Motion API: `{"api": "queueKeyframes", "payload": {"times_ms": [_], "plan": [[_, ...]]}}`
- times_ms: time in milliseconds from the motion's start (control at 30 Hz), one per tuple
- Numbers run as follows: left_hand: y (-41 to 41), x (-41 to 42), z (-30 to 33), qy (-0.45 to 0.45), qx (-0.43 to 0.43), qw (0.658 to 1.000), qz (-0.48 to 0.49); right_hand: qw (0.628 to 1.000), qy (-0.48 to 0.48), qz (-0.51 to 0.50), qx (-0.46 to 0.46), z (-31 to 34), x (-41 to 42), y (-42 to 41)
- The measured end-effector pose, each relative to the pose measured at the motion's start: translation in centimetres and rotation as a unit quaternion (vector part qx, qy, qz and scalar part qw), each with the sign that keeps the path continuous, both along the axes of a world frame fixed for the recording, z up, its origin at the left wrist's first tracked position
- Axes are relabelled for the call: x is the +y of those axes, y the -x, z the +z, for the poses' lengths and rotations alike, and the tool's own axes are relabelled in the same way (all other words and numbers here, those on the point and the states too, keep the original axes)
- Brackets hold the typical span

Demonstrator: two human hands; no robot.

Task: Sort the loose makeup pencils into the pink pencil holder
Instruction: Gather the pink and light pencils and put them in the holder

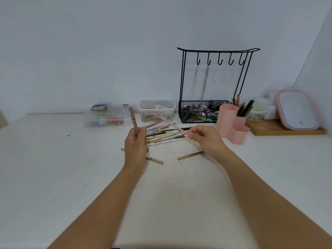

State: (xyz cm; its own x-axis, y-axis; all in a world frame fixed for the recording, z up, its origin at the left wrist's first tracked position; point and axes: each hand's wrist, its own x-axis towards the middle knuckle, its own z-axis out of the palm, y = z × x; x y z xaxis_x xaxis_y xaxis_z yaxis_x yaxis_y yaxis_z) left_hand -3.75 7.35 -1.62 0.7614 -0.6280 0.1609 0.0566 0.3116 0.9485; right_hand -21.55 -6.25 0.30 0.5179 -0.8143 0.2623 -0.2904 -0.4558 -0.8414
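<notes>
My left hand (135, 143) grips a brown-pink makeup pencil (133, 118) near its lower end, and the pencil points up. My right hand (206, 136) pinches a thin pink and white pencil (166, 120) that slants up to the left. Both hands hover over a pile of loose pencils (162, 134) on the white table. Two beige pencils lie apart from the pile, one at the left (155, 159) and one at the right (190, 155). The pink pencil holder (231, 125) stands right of the pile, with a few dark pencils upright in its back compartments.
A black wire jewellery stand (213, 83) with hanging chains and a basket is behind the holder. Clear plastic boxes (106, 117) (156, 107) sit along the wall. A pink-rimmed container (297, 111) rests on a wooden board (287, 130) at the right.
</notes>
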Motion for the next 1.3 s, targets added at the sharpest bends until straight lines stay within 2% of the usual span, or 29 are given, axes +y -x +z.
{"api": "queueKeyframes", "payload": {"times_ms": [133,233,300,400,533,600,700,767,800,867,933,1200,1300], "plan": [[1.4,0.0,0.3,0.018,-0.028,0.998,-0.052,0.973,-0.18,0.06,-0.134,0.5,3.8,-2.0],[1.8,-0.2,0.5,0.022,-0.033,0.998,-0.054,0.916,-0.32,0.126,-0.208,0.5,6.5,-3.9],[2.0,-0.3,0.5,0.028,-0.034,0.998,-0.052,0.896,-0.354,0.153,-0.219,0.3,7.3,-4.7],[2.4,-0.4,0.4,0.028,-0.06,0.996,-0.055,0.9,-0.347,0.166,-0.206,-0.3,7.6,-5.2],[2.3,-1.0,-0.4,0.001,-0.114,0.992,-0.044,0.925,-0.305,0.155,-0.166,-0.8,7.5,-5.5],[2.0,-1.1,-0.7,-0.013,-0.137,0.99,-0.041,0.95,-0.244,0.144,-0.133,-0.6,6.9,-5.5],[1.5,-1.0,-0.3,-0.023,-0.14,0.989,-0.029,0.997,-0.016,0.056,-0.049,0.0,4.7,-4.7],[1.2,-0.9,-0.1,-0.02,-0.111,0.993,-0.025,0.99,0.135,0.001,0.051,-0.1,2.9,-3.9],[1.1,-0.8,-0.1,-0.017,-0.1,0.995,-0.024,0.98,0.172,0.003,0.104,-0.4,2.2,-3.6],[0.8,-0.7,-0.1,-0.011,-0.087,0.996,-0.028,0.965,0.187,0.021,0.185,-1.2,1.5,-3.2],[0.7,-0.7,-0.2,-0.009,-0.071,0.997,-0.032,0.958,0.184,0.025,0.218,-1.6,1.4,-3.2],[0.6,-0.4,0.4,-0.011,0.003,1.0,-0.027,0.938,0.22,-0.001,0.268,-1.9,0.8,-3.8],[0.6,-0.6,0.3,-0.016,0.014,0.999,-0.032,0.942,0.209,-0.006,0.262,-1.8,0.5,-3.6]]}}
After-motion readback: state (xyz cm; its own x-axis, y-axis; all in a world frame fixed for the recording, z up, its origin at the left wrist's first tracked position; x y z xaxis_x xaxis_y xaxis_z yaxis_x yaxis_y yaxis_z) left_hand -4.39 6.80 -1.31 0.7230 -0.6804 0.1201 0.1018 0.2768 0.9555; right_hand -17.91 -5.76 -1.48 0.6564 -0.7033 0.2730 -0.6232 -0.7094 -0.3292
